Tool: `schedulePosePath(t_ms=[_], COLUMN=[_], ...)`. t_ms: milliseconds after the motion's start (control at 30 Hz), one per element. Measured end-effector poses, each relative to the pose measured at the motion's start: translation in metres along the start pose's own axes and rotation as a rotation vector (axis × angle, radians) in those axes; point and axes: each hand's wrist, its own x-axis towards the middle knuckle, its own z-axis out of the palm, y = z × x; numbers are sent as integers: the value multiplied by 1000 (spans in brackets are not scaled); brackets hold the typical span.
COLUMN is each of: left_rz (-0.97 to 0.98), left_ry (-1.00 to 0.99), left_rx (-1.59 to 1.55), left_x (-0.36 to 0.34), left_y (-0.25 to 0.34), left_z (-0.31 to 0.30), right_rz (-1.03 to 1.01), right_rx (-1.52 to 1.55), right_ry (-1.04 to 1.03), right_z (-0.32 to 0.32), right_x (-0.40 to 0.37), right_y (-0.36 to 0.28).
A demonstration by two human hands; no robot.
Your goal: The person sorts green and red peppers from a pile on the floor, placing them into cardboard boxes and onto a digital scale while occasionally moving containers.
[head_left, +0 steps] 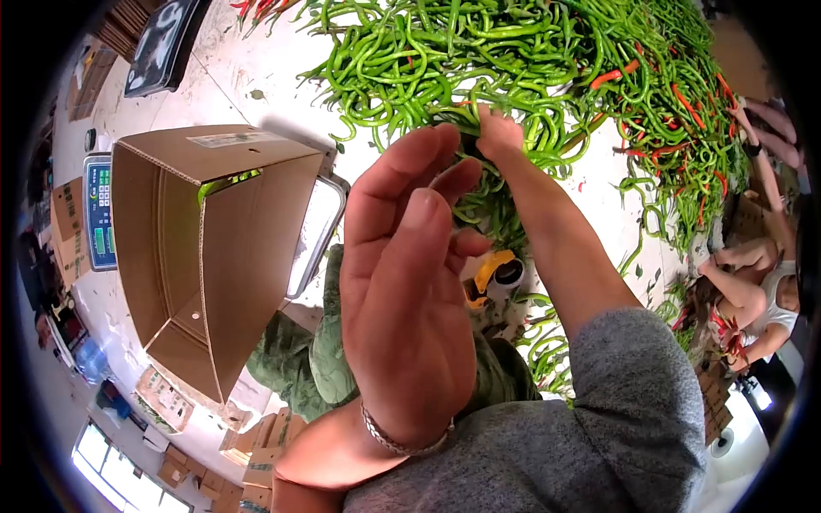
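Note:
My left hand [410, 282], with a bracelet at the wrist, is raised close to the camera. Its fingers are loosely bent and apart, and nothing shows in them. Farther forward, my right hand [500, 135] reaches into the near edge of a large heap of long green peppers [410, 60]. Its fingers are closed around green peppers, partly hidden among the others. To the left, an open cardboard box [256, 222] lies tilted on a metal scale platform [318, 239], with a few green peppers [231, 183] visible inside.
Beside the box is a scale display [100, 209]. A black crate [167, 43] lies at upper left. A yellow and black object [486, 278] is near my legs. At right, a co-worker [761, 316] holds red peppers [729, 333]; another person's hand [742, 120] touches the heap.

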Motion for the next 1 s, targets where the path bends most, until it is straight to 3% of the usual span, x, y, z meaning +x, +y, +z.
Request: schedulePosePath(t_ms=[200, 400, 533, 600, 700, 833, 1000], left_rz=[36, 120, 147, 142, 155, 173, 337], left_ry=[30, 115, 77, 14, -83, -420, -600], left_rx=[-71, -119, -163, -198, -387, -681, -653], left_x=[-6, 1, 4, 5, -10, -50, -104], left_y=[-1, -9, -14, -14, -5, 26, 84], left_z=[-4, -22, -48, -61, -72, -95, -159], right_rz=[-138, -8, -83, -213, -364, -435, -445], right_rx=[135, 219, 457, 563, 1003, 1060, 1017], right_ry=[199, 329, 398, 489, 329, 206, 18], right_z=[-60, -147, -216, -236, -300, -356, -411], right_x=[-54, -110, -144, -141, -195, -228, -273], right_y=[32, 68, 98, 123, 114, 122, 89])
